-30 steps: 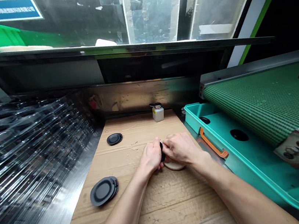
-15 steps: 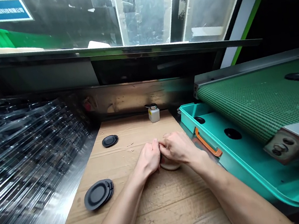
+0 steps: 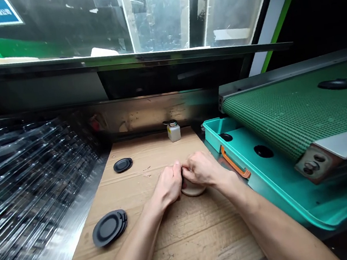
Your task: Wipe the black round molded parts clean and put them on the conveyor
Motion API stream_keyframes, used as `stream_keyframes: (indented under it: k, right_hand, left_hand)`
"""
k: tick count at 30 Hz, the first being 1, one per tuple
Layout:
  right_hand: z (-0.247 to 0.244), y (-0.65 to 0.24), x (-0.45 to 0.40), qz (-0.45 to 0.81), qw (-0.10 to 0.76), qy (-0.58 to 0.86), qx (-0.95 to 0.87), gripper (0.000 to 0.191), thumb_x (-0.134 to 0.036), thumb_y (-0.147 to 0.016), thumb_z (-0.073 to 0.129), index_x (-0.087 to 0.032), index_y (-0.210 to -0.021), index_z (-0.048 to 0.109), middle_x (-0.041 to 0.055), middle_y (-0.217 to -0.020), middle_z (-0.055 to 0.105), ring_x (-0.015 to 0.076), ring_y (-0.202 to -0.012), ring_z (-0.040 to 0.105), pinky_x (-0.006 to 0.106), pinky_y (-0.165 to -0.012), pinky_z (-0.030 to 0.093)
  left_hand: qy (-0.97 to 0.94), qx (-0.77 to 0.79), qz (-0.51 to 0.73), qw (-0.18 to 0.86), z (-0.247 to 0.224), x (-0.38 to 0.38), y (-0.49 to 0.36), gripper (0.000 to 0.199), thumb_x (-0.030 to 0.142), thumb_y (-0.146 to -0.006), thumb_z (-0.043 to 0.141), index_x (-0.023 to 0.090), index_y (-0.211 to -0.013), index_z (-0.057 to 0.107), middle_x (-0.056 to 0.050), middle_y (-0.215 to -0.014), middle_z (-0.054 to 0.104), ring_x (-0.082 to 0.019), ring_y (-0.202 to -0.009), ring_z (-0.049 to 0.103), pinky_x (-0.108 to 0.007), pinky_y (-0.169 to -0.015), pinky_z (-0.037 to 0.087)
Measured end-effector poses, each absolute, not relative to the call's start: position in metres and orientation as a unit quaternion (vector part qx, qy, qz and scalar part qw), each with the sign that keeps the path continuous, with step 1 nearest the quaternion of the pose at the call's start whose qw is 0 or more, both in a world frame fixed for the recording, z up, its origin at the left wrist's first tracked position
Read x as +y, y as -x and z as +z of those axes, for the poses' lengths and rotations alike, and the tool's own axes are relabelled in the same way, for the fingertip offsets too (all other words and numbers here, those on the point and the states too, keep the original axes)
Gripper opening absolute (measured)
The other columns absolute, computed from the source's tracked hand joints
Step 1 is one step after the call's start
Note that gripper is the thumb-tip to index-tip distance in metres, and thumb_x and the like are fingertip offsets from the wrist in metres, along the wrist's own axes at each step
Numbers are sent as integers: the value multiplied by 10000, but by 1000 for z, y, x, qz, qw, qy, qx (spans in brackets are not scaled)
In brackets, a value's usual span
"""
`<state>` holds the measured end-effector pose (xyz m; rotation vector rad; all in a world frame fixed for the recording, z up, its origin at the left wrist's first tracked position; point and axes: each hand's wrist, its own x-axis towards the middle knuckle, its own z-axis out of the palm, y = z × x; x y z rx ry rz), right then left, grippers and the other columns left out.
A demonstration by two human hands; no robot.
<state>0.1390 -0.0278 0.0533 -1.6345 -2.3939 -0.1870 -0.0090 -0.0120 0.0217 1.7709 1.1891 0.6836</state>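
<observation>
Hands (image 3: 186,175) pinch a dark piece (image 3: 183,183); pale disc (image 3: 194,192) beneath

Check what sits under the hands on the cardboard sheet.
A round beige disc sits under the left hand and right hand on brown corrugated cardboard; the fingers hide its top.

Your work surface is a flattened corrugated cardboard sheet (image 3: 189,242), creased and scuffed, running away from you between bright steel on its left and a teal tray on its right. Take the pale round disc (image 3: 194,192) near its middle as your clock centre; only its near rim shows. At 12 o'clock, against the far edge, stands a small white bottle with a metal cap (image 3: 174,133). A single black disc (image 3: 123,165) lies at 10 o'clock, and a small stack of black discs (image 3: 109,228) sits between 8 and 9 o'clock.
</observation>
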Motion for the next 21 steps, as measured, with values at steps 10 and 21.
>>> stream_keyframes:
  k: [10, 21]
  right_hand:
    - [59, -140, -31, -36, 115, 577, -807, 339, -357, -880, 441, -202, -746, 712, 79, -775, 720, 168, -681, 626, 272, -560, 280]
    - [30, -157, -12, -20, 147, 660, -736, 354, -362, -897, 385, -227, -794, 695, 71, -813, 709, 199, -775, 628, 278, -609, 320]
  left_hand:
    - [-722, 470, 279, 425, 19, -10, 6, 654, 540, -919, 234, 165, -498, 566, -51, -418, 546, -136, -391, 506, -240, -469, 378]
    - [-81, 299, 344, 887, 18, 19, 41, 426, 372, -946, 231, 59, -1027, 508, -128, -791, 600, -96, -527, 540, -165, -400, 471]
